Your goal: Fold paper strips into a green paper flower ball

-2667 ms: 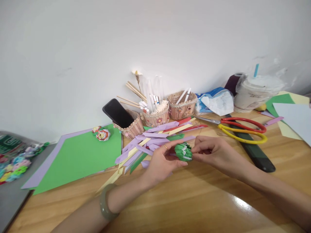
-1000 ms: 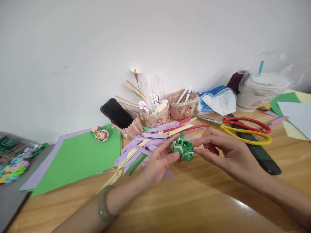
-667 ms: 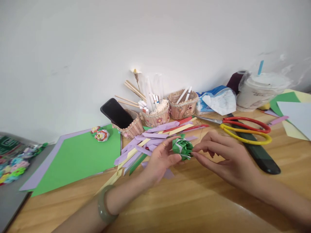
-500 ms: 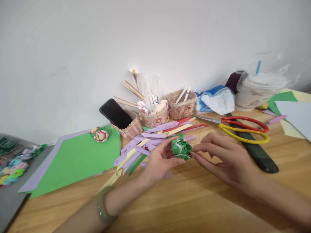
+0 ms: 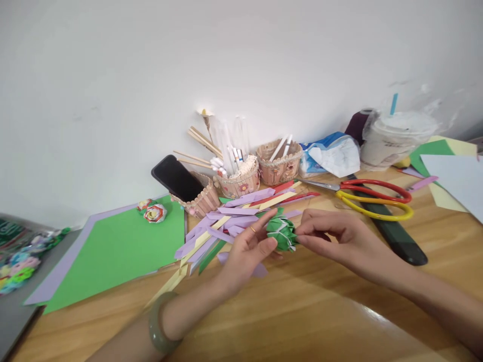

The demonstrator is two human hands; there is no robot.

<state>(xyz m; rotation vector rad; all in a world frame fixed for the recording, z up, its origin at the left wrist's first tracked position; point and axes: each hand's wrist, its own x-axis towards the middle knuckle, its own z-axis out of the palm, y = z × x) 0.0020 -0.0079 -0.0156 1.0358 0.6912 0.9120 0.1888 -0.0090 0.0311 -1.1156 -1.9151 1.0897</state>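
Note:
A round green folded-paper piece with white edges (image 5: 281, 231) is held above the wooden table. My left hand (image 5: 251, 246), with a ring and a bracelet, grips it from the left between thumb and fingers. At its right side, my right hand (image 5: 332, 234) pinches a tip of the green paper with thumb and forefinger. Behind and to the left of my left hand lie purple, yellow, red and green paper strips (image 5: 237, 211).
A phone (image 5: 178, 177) leans in a pink holder, beside two decorated baskets (image 5: 279, 163). Scissors (image 5: 372, 197) rest across a dark green bar (image 5: 400, 239). Green sheets (image 5: 124, 251) lie left, with small paper rosettes (image 5: 154, 212). A bagged cup (image 5: 402, 136) stands back right.
The green paper piece has turned slightly in my left hand. The fingers of my right hand have curled in more, still at its right edge. The view has shifted a little.

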